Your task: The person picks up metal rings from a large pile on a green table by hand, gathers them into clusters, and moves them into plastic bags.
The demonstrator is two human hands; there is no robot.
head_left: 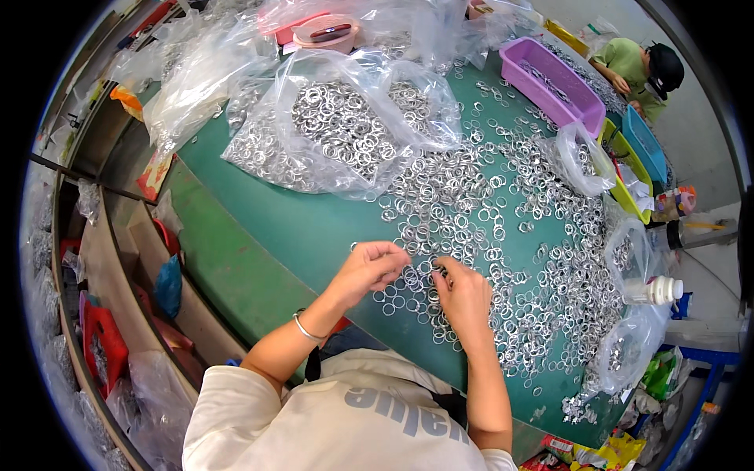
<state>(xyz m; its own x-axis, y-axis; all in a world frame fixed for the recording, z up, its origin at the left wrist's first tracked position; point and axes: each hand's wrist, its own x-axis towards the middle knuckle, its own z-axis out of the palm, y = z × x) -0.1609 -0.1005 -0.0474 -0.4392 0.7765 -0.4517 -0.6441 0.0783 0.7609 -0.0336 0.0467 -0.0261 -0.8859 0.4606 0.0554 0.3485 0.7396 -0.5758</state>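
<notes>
Silver metal rings [452, 188] lie in a wide, loose spread over the green tabletop [298, 228]. My left hand [371, 273] is over the near left edge of the spread, its fingers curled and drawn together. Whatever it may hold is too small to tell. Just to its right, my right hand [465, 294] bends its thumb and forefinger toward each other above the rings. Its other fingers are folded, and I cannot make out what sits at the fingertips. The two hands are apart, with several rings showing on the table between them.
A clear plastic bag [271, 161] bulging with rings stands beyond my hands. At the far right are a purple basket [554, 90], a yellow-green bin [628, 177] and a white bottle [656, 290]. Another person [640, 71] works beyond them. Shelving [126, 259] runs along the left.
</notes>
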